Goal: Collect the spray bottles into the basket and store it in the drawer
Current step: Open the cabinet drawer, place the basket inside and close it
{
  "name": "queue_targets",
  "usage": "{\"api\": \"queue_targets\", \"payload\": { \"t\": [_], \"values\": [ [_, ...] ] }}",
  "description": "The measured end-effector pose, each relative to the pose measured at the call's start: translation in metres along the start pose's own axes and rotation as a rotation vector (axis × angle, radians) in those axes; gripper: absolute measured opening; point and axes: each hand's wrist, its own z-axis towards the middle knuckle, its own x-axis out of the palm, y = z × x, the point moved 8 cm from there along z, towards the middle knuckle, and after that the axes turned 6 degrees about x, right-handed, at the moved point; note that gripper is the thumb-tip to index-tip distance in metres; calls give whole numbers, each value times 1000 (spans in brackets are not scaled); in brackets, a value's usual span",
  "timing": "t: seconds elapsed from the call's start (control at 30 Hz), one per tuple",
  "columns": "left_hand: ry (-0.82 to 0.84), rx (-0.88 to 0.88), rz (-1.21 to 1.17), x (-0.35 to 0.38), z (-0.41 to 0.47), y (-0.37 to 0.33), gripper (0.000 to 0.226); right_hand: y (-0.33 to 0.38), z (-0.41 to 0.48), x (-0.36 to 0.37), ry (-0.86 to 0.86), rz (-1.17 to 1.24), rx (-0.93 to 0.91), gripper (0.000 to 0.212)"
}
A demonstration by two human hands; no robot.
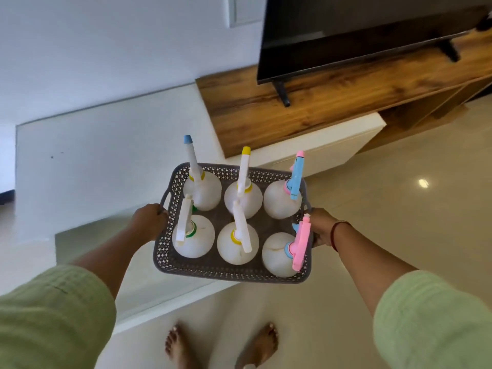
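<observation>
A grey perforated basket (213,270) is held in the air in front of me, above the edge of a white cabinet. Several white spray bottles stand upright inside it in two rows, among them one with a blue nozzle tip (203,190) at the far left and one with a pink trigger head (277,258) at the near right. My left hand (149,221) grips the basket's left handle. My right hand (320,227) grips its right handle. No open drawer is visible.
A low white cabinet (106,155) lies below and to the left. A wooden TV unit (306,107) with a black television (359,30) stands at the upper right, with a white drawer front (332,145) beneath it. Glossy tile floor (386,195) spreads right; my bare feet (221,344) stand below.
</observation>
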Motion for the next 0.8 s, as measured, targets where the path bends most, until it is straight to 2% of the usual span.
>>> {"api": "queue_targets", "payload": {
  "t": [0.27,0.47,0.6,0.73,0.8],
  "values": [
    [-33,-57,-155,-27,-6,111,21,27,8,106,40,-74,20,30],
    [-49,-99,-149,-38,-29,177,23,49,4,168,16,-212,-23,29],
    [-71,-152,-177,-32,-48,218,25,65,3,198,-19,-397,-90,10],
    [-102,-202,-195,-27,-55,249,24,71,16,231,18,-422,-88,25],
    [-94,-224,-187,-20,-55,262,24,70,20,246,64,-416,-50,22]
  ]
}}
